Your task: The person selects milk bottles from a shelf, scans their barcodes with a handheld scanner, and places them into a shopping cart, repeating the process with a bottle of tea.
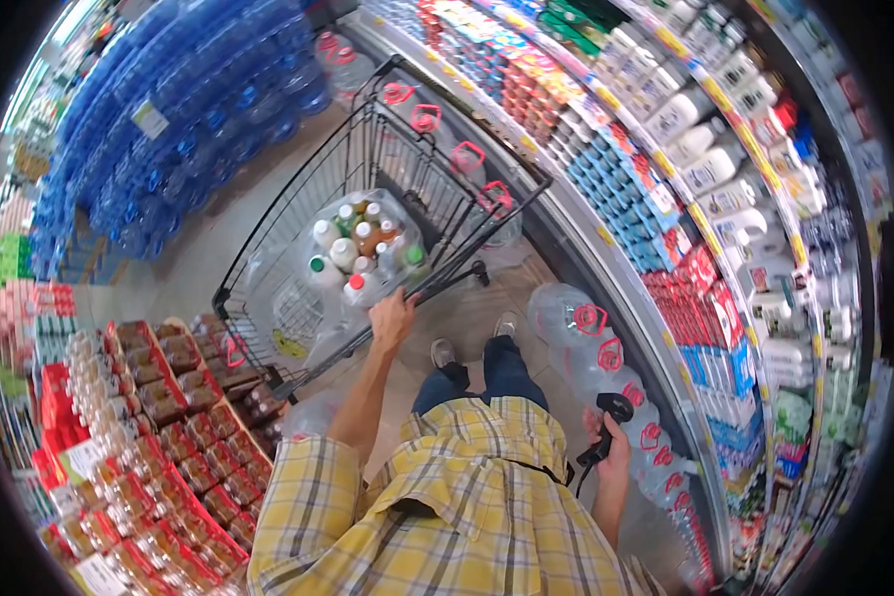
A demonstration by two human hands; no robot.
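Your left hand (392, 320) is closing its curled fingers around the black bar handle (452, 275) of a black wire shopping cart (223, 301); you are clamping the bar with the back of the hand facing up. Your left forearm is reaching forward from a yellow, black and white plaid sleeve (303, 497), sloping slightly right toward the handle.

Your right hand (614, 452) is wrapping its fingers around the grip of a black plastic handheld device (616, 404), shaped like a scanner, its broad head sitting above the fist. Your right forearm is hanging low beside your body, the hand well apart from the cart.

Just beyond your left hand, a rounded cluster of plastic bottles (345, 252) with white, green and red caps is standing inside the cart, with clear plastic gathering around it. To the left of that hand, packs in red and brown wrapping (194, 437) are sitting in rows. Farther ahead and left, a tall stack of blue-tinted water bottles (189, 129) is rising.

Near your right hand, large clear bottles with red handles (566, 316) are lining the floor, and long shelves of cartons and white bottles (616, 179) are curving past them.
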